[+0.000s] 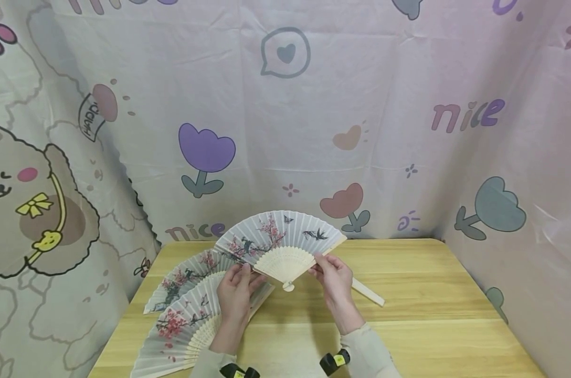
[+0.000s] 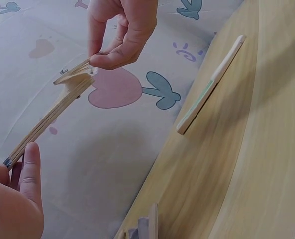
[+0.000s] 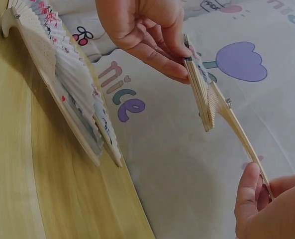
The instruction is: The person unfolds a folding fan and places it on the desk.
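Both hands hold up a spread folding fan (image 1: pixel 273 231) above the table, its pale paper painted with pink blossoms and dark birds. My left hand (image 1: pixel 235 296) pinches the left outer rib between thumb and fingers. On the other side, my right hand (image 1: pixel 334 278) grips the right outer rib. The rivet end points down toward me. Seen edge-on in the right wrist view, the held fan's ribs (image 3: pixel 199 97) are bunched near the left hand and stretch as a single strip to the right hand.
Two more spread fans lie overlapping at the table's left: a rear fan (image 1: pixel 186 275) and a front fan (image 1: pixel 174 325), partly behind the left arm. A closed fan (image 1: pixel 368 292) lies right of the right hand. Printed cloth (image 1: pixel 285 105) hangs behind the wooden table (image 1: pixel 432 315).
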### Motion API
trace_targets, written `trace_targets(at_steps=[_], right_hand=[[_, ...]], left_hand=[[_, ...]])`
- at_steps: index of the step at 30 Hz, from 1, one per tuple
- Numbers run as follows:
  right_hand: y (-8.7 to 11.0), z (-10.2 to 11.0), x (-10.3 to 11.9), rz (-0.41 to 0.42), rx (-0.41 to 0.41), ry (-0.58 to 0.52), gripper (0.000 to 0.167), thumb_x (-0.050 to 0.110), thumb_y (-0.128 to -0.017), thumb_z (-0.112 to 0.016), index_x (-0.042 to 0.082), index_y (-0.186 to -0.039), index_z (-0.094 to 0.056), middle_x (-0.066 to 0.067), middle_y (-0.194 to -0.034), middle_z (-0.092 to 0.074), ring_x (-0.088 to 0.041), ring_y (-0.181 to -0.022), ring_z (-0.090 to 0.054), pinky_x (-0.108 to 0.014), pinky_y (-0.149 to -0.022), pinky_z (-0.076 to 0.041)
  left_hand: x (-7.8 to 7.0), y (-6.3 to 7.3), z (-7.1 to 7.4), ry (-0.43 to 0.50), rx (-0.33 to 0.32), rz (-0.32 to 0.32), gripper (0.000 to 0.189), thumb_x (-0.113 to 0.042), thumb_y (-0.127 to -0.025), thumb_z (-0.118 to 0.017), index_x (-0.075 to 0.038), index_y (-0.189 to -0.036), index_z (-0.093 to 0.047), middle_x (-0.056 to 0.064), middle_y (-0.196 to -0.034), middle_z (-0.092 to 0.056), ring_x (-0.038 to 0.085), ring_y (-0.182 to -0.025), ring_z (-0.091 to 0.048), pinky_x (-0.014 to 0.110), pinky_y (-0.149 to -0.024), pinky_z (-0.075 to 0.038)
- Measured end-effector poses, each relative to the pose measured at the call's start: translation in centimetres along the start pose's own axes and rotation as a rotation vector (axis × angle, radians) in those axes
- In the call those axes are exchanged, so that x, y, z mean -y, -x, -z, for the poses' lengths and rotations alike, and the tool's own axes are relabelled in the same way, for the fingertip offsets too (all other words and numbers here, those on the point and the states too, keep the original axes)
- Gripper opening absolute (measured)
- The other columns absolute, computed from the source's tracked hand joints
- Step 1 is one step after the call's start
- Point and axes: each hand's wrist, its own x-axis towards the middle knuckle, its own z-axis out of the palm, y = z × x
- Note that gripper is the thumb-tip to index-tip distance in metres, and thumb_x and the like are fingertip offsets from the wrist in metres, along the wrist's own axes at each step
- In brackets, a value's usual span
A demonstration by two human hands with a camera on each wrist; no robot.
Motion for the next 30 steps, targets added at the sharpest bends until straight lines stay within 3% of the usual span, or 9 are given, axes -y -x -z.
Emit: trace_targets(at_steps=[10,30], right_hand=[[0.13,0.13,0.08,-0.008,-0.019,-0.025,0.010,0.001,-0.101,-0.067,-0.001,-0.092,-0.063,-0.001,-0.073,-0.072,-0.009,-0.066,-0.069,-0.019,-0.066,-0.065],[0.19,-0.30,0.13,-0.007,-0.054,-0.112,0.021,0.000,-0.101,-0.067,0.003,-0.082,-0.062,-0.004,-0.073,-0.070,-0.011,-0.067,-0.072,-0.025,-0.072,-0.068]], left_hand=[[0.14,0.18,0.22,0.051,0.002,-0.047,0.015,-0.007,-0.107,-0.059,0.008,-0.110,-0.056,0.005,-0.086,-0.069,0.015,-0.072,-0.076,0.029,-0.074,-0.069],[-0.23,0.77,-0.04,0.087,-0.130,-0.103,0.017,-0.006,-0.107,-0.060,0.011,-0.107,-0.056,0.006,-0.086,-0.071,0.014,-0.075,-0.078,0.031,-0.079,-0.068]])
